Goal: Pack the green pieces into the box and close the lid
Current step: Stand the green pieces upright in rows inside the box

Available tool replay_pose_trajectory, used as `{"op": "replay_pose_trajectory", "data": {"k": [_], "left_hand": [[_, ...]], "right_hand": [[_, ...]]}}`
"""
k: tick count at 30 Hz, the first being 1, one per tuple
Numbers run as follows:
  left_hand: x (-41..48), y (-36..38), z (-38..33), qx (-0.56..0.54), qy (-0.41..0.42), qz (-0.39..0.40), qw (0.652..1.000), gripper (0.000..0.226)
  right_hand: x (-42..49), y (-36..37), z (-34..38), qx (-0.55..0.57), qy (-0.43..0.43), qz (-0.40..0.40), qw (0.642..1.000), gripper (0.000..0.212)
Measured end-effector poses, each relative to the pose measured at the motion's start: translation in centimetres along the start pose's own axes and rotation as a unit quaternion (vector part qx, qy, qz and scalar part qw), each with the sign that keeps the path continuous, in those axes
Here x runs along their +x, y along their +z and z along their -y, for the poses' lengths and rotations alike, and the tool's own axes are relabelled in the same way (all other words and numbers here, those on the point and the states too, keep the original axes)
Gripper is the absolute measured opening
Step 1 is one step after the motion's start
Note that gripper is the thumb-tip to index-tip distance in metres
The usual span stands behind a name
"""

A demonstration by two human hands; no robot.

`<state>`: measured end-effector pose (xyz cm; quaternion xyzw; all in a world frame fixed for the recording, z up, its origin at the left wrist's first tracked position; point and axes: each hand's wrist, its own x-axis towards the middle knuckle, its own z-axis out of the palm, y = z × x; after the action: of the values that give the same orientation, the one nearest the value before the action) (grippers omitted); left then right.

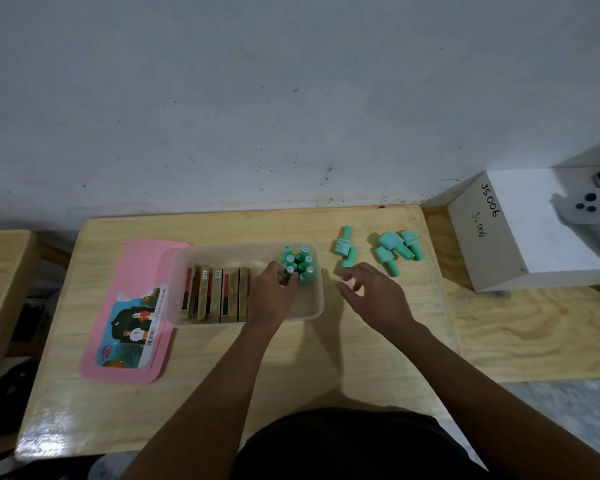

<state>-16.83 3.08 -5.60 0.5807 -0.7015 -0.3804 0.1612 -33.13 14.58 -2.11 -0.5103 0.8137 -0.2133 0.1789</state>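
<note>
A clear plastic box (312, 308) stands on the wooden table. In its far right corner several green bottles (300, 261) stand upright. My left hand (272, 292) is inside the box, fingers closed on one green bottle (290, 271) of that cluster. My right hand (371, 292) hovers just right of the box, fingers apart and empty, its fingertips close to two green bottles (344, 249) lying on the table. Several more green bottles (397, 249) lie in a loose heap farther right. The pink lid (129, 306) lies flat to the left, partly under the box.
Several brown cartons (217, 294) stand in a row in the box's left half. A white box (527, 233) marked with handwriting sits at the right on a plywood board, with a white toy (589, 216) on it. A grey wall runs behind the table.
</note>
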Motion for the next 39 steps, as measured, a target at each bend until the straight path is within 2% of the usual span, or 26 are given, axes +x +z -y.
{"op": "replay_pose_trajectory", "data": {"k": [4,8,21,28,31,34,39], "left_hand": [[-0.2,0.0,-0.1,-0.009,-0.003,0.01,1.0,0.017],[-0.1,0.0,-0.1,-0.021,0.001,0.013,1.0,0.015],[-0.2,0.1,0.0,-0.021,0.002,0.006,1.0,0.014],[-0.4,-0.3,-0.2,-0.019,-0.01,-0.002,1.0,0.023],[-0.8,-0.9,-0.4,0.004,0.019,-0.025,1.0,0.026],[-1.4,-1.7,-1.5,0.027,0.089,-0.058,0.994,0.024],[-1.5,-1.6,-7.1,-0.048,0.165,-0.033,0.985,0.013]], "right_hand": [[1.9,0.9,2.4,-0.029,-0.035,0.031,0.999,0.033],[3.3,1.7,3.4,-0.073,-0.025,0.05,0.996,0.029],[3.5,2.4,3.7,-0.082,-0.003,0.027,0.996,0.028],[2.3,1.1,2.1,-0.054,0.003,-0.004,0.999,0.027],[1.2,-0.1,-0.2,-0.052,0.048,-0.019,0.997,0.026],[0.0,-1.5,-3.5,-0.047,0.117,-0.034,0.991,0.026],[-0.5,-3.7,-9.1,-0.027,0.225,-0.058,0.972,0.031]]}}
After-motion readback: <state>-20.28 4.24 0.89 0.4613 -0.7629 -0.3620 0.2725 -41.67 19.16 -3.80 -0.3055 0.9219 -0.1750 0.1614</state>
